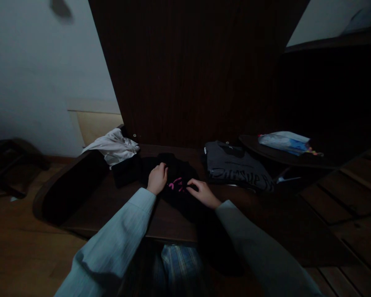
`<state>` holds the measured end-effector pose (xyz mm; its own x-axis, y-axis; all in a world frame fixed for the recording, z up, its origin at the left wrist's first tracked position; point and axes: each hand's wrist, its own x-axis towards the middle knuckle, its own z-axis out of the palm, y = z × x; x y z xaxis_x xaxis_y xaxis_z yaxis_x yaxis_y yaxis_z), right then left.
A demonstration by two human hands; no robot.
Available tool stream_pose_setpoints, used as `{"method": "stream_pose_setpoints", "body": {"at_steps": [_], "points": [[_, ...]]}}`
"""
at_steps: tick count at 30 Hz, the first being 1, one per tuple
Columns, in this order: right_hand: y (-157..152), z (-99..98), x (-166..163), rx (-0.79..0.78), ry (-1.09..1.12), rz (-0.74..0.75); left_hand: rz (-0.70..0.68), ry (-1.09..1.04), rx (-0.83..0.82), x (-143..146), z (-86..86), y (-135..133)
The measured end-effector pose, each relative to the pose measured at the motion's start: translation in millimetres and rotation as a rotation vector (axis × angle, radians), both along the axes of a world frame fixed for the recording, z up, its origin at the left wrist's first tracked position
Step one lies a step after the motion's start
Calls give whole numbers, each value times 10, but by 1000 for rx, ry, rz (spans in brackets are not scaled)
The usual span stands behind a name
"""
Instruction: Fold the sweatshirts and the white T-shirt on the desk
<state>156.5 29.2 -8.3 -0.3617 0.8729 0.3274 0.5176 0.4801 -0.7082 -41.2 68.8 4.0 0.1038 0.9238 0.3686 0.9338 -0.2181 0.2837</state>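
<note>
Plaid trousers [179, 264] show nearest, under the front edge of the desk [111, 210], so the person seems to sit close against it. Two pale sleeves [117, 243] reach forward over that edge onto a black garment [179, 198]. The garment lies spread on the middle of the desk, its near part hanging over the front toward the lap. The left hand [157, 178] rests knuckles up on the garment's left part, fingers curled down into the cloth. Whether its grip has closed on a fold or only presses there cannot be told in this dim light. The right hand [203, 193] lies on the right part with its grip open, fingers stretched flat toward a pink print [177, 184], holding nothing. The print sits between the two hands, and with one hand on each side the cloth looks pinned flat there. Just beyond the right hand a grey shirt [235, 167] lies neatly folded, set to one side where it is clear of the hands. Beyond the left hand a white cloth [114, 146] is bunched loosely at the desk's far left corner, near the garment. Farther right a plastic bag [284, 141] rests on a raised ledge [259, 152], off the surface where the hands are. A dark wooden panel [188, 74] stands behind the desk, with a pale wall [34, 74] to its left
</note>
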Motion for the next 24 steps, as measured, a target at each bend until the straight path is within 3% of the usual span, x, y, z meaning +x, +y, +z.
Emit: {"method": "stream_pose_setpoints", "body": {"at_steps": [5, 9, 15, 19, 22, 24], "points": [[-48, 1, -36, -37, -29, -102, 34, 177, -113, 116, 138, -66], [-203, -19, -71, -31, -56, -172, 21, 204, -163, 159, 233, -188], [-641, -32, 26, -14, -121, -92, -56, 240, -199, 133, 257, -596], [-783, 103, 182, -63, -279, -21, -199, 272, -245, 27, 368, -681], [-749, 288, 365, -102, -348, 1, -293, 290, -266, -108, 582, -590], [-710, 443, 517, -44, -396, 13, -332, 297, -247, -215, 771, -528]]}}
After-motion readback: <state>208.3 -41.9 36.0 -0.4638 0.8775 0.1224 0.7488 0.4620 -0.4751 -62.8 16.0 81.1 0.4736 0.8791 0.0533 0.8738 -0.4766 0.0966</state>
